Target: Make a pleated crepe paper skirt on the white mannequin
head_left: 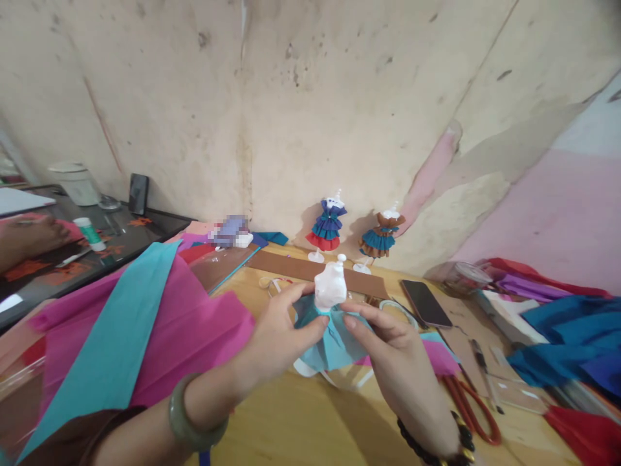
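A small white dress form (330, 288) stands in front of me with a gathered turquoise paper skirt (334, 346) around its waist. From the left, my left hand (279, 330) pinches the skirt's top edge, thumb at the waist in front and fingers reaching behind. On the other side my right hand (388, 343) has thumb and forefinger closed on the skirt just below the waist. Part of the form's white base (305, 369) shows under the hem. Fingertips behind the form are hidden.
Two dressed forms, one blue and red (327, 226), one brown and teal (381, 236), stand by the wall. Pink paper (194, 310) and a turquoise strip (111, 343) lie left. Red-handled scissors (475, 408) and a phone (425, 303) lie right. Another person's hand (36, 236) is far left.
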`<state>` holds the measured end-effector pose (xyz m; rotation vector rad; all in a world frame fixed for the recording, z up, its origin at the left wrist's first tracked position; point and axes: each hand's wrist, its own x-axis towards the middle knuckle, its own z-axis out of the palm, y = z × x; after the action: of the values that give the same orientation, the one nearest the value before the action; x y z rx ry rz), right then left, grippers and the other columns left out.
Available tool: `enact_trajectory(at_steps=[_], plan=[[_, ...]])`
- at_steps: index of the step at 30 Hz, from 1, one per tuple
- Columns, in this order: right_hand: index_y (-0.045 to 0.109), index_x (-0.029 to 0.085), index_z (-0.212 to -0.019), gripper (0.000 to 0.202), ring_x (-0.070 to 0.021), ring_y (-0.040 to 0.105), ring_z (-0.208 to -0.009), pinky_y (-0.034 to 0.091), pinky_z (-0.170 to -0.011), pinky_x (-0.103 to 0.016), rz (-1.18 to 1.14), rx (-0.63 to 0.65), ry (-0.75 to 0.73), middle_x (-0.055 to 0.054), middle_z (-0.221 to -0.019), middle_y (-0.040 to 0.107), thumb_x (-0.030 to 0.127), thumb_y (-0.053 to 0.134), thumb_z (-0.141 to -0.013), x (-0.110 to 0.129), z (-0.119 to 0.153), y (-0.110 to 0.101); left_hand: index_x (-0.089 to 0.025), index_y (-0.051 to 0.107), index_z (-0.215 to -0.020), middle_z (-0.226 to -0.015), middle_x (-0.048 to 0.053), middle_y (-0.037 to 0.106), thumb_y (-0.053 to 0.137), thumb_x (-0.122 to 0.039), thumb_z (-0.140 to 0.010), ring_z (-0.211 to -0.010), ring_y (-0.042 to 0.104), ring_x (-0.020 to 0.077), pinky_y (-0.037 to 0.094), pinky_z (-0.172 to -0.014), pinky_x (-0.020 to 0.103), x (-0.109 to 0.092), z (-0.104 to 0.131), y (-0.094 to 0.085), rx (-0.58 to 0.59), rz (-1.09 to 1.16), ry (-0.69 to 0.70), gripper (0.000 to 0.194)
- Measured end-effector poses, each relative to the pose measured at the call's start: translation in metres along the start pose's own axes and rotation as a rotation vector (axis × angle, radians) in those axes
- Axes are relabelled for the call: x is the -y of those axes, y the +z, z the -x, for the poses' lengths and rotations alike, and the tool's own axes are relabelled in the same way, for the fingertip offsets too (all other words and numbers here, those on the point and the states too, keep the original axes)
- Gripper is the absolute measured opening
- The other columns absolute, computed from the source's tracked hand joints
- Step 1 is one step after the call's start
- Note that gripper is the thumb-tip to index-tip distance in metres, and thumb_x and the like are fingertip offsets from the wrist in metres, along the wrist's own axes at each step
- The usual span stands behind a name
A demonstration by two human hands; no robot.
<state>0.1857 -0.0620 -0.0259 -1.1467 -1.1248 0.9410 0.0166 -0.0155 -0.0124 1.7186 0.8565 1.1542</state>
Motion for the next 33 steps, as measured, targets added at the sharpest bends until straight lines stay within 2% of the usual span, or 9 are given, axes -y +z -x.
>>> enact_trajectory(at_steps=[7,13,16,23,27,33], plan=[[0.078,0.025,-0.077,0.014,-0.0224,0.071,-0.085,0.058,-0.074,-0.032,0.01,0.021,-0.057,-0.004,-0.092,0.079,0.037,0.082,-0.07,-0.001,0.001,0.004,-0.019,0.066,-0.105,-0.108,0.007,0.073,0.065,-0.019,-0.072,-0.105,0.064,0.0278,0.049,-0.094,0.042,0.0,0.0,0.001,-0.014,0.019,-0.013,0.033],[0.078,0.024,-0.076,0.018,-0.0167,0.066,-0.059,0.054,-0.05,-0.025,0.01,-0.014,0.044,-0.003,-0.078,0.078,0.039,0.084,-0.068,0.004,0.004,0.008,-0.017,0.065,-0.103,-0.108,0.01,0.07,0.064,-0.021,-0.073,-0.104,0.062,0.0285,0.047,-0.094,0.043,0.0,0.001,0.001,-0.013,-0.004,-0.015,0.03],[0.077,0.023,-0.077,0.021,-0.0136,0.061,-0.051,0.051,-0.046,-0.023,-0.031,-0.02,0.097,-0.002,-0.072,0.076,0.04,0.084,-0.068,0.002,0.004,0.008,-0.017,0.065,-0.104,-0.108,0.01,0.07,0.064,-0.02,-0.073,-0.105,0.062,0.0287,0.047,-0.094,0.043,0.001,0.0,0.002,-0.006,-0.006,-0.019,0.031],[0.076,0.022,-0.075,0.024,-0.0142,0.063,-0.06,0.053,-0.055,-0.022,-0.04,-0.075,0.077,-0.002,-0.075,0.077,0.041,0.086,-0.065,-0.005,0.0,0.008,-0.016,0.065,-0.108,-0.113,0.01,0.071,0.064,-0.02,-0.073,-0.11,0.063,0.029,0.047,-0.099,0.043,-0.001,0.0,0.001,-0.006,0.033,-0.034,0.036],[0.076,0.021,-0.075,0.025,-0.0151,0.064,-0.062,0.053,-0.057,-0.023,-0.036,-0.071,0.077,-0.003,-0.074,0.076,0.042,0.086,-0.065,-0.006,0.0,0.01,-0.015,0.065,-0.109,-0.112,0.01,0.072,0.063,-0.018,-0.073,-0.107,0.065,0.0275,0.049,-0.097,0.041,-0.004,0.0,0.001,0.027,0.068,-0.024,0.037],[0.075,0.02,-0.075,0.027,-0.0137,0.063,-0.062,0.051,-0.058,-0.021,-0.048,-0.105,0.06,-0.002,-0.075,0.075,0.042,0.086,-0.064,-0.009,0.0,0.011,-0.015,0.065,-0.108,-0.112,0.01,0.071,0.063,-0.019,-0.072,-0.108,0.063,0.0277,0.047,-0.098,0.041,-0.003,0.0,0.0,0.019,0.058,-0.023,0.036]])
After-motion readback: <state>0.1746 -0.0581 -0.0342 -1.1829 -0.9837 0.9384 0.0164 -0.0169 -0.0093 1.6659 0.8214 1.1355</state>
